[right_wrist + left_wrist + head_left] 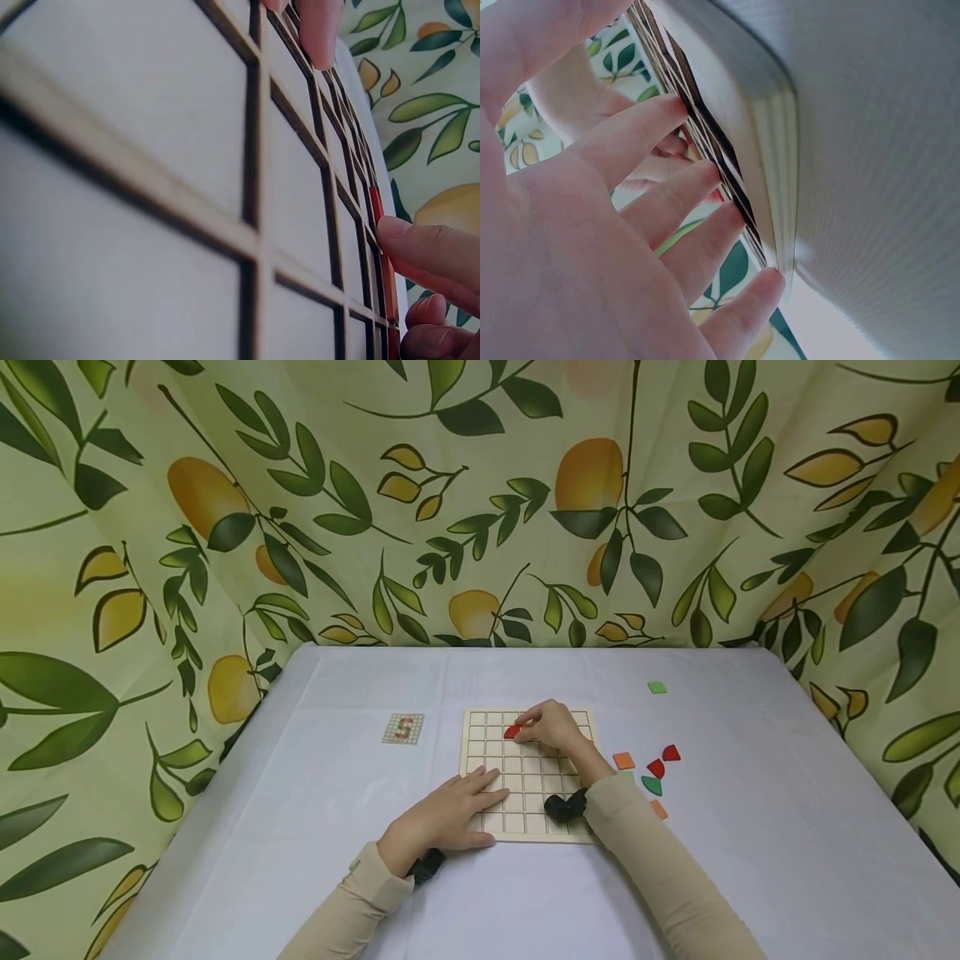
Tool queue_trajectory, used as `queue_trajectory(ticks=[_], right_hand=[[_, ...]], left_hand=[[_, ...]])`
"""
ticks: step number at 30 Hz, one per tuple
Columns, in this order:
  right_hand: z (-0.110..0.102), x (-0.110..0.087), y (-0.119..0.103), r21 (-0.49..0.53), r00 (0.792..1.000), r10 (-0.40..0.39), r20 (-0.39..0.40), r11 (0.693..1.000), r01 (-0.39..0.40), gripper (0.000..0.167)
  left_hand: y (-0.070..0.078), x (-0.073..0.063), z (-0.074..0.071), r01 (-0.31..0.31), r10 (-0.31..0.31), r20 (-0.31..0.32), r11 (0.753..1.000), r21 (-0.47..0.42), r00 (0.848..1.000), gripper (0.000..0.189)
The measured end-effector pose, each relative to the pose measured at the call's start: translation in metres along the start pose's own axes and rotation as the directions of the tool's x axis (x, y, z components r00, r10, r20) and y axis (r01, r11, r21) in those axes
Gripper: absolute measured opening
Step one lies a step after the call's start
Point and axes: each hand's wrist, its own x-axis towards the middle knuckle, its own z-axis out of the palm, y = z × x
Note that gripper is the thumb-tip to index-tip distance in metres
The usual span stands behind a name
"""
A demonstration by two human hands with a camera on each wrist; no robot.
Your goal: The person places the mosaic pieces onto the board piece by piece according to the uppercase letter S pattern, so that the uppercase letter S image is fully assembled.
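- White cloth covers the counter point(247, 827).
- A wooden grid board point(476, 732) lies flat on it, raised strips dividing it into square cells.
- The left hand point(447, 812) rests on the board's near left part, grip wide with fingers spread, probably steadying it.
- The right hand point(557, 724) reaches over the board's far half; its grip is narrow and appears to pinch a red curved tile point(512, 732).
- A pattern card point(403, 728) lies apart, left of the board.
- Right of the board lie an orange square point(624, 761), a green quarter-circle point(652, 786), a red quarter-circle point(671, 752) and, farther off, a light green square point(657, 687).
- The pinched tile is at a far-half cell, an orange tile point(389, 292) beside it. Seating it seems the step in hand; the next move calls for aligning its edges, pressing it flush, then letting go.
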Motion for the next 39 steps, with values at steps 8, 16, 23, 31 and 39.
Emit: queue_trajectory(ticks=[8,16,23,31,39], right_hand=[[-0.006,-0.007,0.000,0.020,0.999,-0.051,0.001,0.999,0.051,0.028],[-0.012,-0.012,0.001,0.051,0.998,-0.066,-0.003,0.997,0.066,0.025],[-0.019,-0.018,0.005,0.112,0.997,-0.083,-0.006,0.990,0.083,0.030],[-0.027,-0.025,0.008,0.127,0.995,-0.103,-0.006,0.987,0.103,0.032],[-0.035,-0.032,0.008,0.121,0.994,-0.110,-0.022,0.986,0.111,0.030]], left_hand=[[0.000,0.001,-0.001,0.007,-0.007,0.005,1.000,-0.003,1.000,0.066],[-0.001,0.002,0.000,0.013,-0.013,0.013,1.000,-0.013,1.000,0.066],[-0.001,0.002,0.001,0.017,-0.017,0.012,1.000,-0.016,1.000,0.067],[-0.001,0.002,0.002,0.018,-0.018,0.013,0.999,-0.027,1.000,0.067],[0.000,0.002,0.001,0.015,-0.015,0.009,1.000,-0.016,1.000,0.066]])
